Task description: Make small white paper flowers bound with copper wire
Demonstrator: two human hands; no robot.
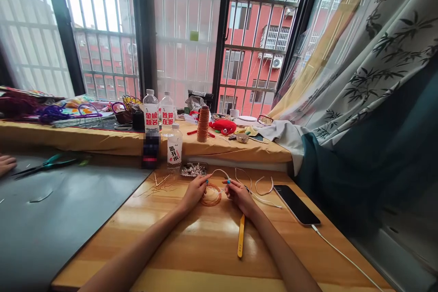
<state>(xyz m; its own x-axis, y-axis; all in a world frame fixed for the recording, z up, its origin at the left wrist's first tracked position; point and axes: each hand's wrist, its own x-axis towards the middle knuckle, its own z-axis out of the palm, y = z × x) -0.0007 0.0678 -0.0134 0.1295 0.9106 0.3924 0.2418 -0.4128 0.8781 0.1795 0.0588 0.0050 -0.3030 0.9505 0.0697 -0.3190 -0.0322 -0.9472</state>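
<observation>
My left hand (195, 191) is closed in a pinch on one end of a thin white cord (221, 170), which arches over toward my other hand. The cord's other end is pinched by my right hand (239, 195), just above the wooden table. Blue shows on the nails of both thumbs. A coil of orange-brown thread (211, 204) lies between the hands, partly behind the left fingers. Below my right hand rests a yellow-handled tool (241, 237), its upper part hidden by the wrist. More white cord pieces (265, 186) lie to the right.
A phone (297, 204) with a white cable lies right. Behind my hands are a tray of small metal parts (194, 169), water bottles (174, 148) and a brown thread cone (203, 125). Scissors (48, 164) lie on the grey mat, near another person's hand (6, 163).
</observation>
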